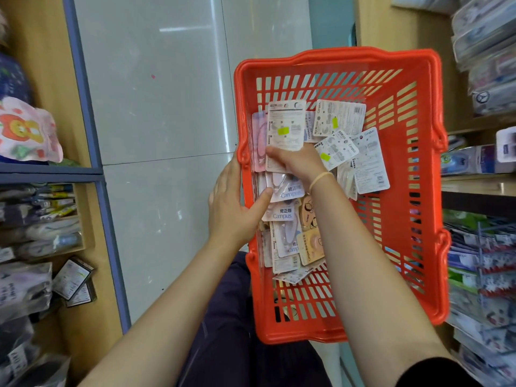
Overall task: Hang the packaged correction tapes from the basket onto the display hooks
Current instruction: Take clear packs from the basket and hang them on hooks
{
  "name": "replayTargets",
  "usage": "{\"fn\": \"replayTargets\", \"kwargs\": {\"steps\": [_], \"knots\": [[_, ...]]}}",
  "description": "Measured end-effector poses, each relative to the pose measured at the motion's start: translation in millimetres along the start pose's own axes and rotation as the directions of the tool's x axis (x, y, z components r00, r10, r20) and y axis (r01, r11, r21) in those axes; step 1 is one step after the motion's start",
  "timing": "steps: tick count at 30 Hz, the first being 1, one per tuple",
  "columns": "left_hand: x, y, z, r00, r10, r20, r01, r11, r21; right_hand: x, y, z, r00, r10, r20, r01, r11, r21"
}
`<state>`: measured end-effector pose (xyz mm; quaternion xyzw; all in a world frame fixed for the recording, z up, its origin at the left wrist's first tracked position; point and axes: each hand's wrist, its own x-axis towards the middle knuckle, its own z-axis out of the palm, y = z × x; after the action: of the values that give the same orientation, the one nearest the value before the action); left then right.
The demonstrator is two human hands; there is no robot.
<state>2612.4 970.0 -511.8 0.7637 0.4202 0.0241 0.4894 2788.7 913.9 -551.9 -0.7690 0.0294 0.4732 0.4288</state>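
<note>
Currently our right hand (297,160) is inside the red plastic basket (418,191), fingers curled over the lower edge of a packaged correction tape (284,127), which it grips near the basket's left wall. Our left hand (231,202) rests against the outside of that same left wall, fingers straight along the rim and the thumb hooked over it, pressing on a Campus-branded pack (287,188); it holds nothing.

The remaining correction tape packs (351,146) lie loose on the basket floor, mostly along the left wall and toward the far end; the near end shows bare slotted floor. They lie directly under and just beyond the right hand, which is the nearer hand to all of them. The gripped pack has its long axis running from the near end toward the far end of the basket, with its rounded top pointing away from us.

The packs are flat, stiff, rectangular cards with rounded corners, glossy blister fronts and printed paper backs; some carry a yellow-green sticker. They overlap like shingles, so we judge that lifting one may drag its neighbours. The basket is rigid moulded plastic with slotted walls.

Display hooks (485,247) with red tips stand at the right, beside the basket's right wall; we would carry the pack across the basket to reach them.
</note>
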Motion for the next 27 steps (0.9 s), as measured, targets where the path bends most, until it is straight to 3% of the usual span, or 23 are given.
{"fn": "replayTargets", "kwargs": {"steps": [10,14,15,17,19,20,27], "knots": [[-5,14,-13,0.996,-0.038,0.077,0.028,0.991,0.133,-80,-2,-36,0.998,-0.063,-0.027,0.068,0.969,0.239],[-40,59,-31,0.996,0.083,-0.011,-0.083,0.997,-0.003,-148,-21,-60,0.986,-0.163,-0.023,0.157,0.889,0.43],[-51,74,-36,0.994,0.11,0.017,-0.108,0.992,-0.062,-165,-25,-65,0.982,-0.188,-0.017,0.174,0.865,0.471],[-69,101,-43,0.972,0.058,0.229,-0.008,0.977,-0.211,-200,-33,-72,0.971,-0.239,-0.019,0.211,0.813,0.542],[-84,123,-48,0.885,-0.001,0.466,0.152,0.946,-0.287,-233,-41,-78,0.962,-0.272,-0.029,0.233,0.758,0.609],[-90,132,-50,0.853,-0.001,0.522,0.187,0.934,-0.303,-249,-45,-81,0.959,-0.281,-0.044,0.245,0.737,0.63],[-137,204,-59,0.757,0.138,0.639,0.194,0.886,-0.421,-345,-52,-131,0.922,-0.293,-0.253,0.386,0.642,0.663]]}}
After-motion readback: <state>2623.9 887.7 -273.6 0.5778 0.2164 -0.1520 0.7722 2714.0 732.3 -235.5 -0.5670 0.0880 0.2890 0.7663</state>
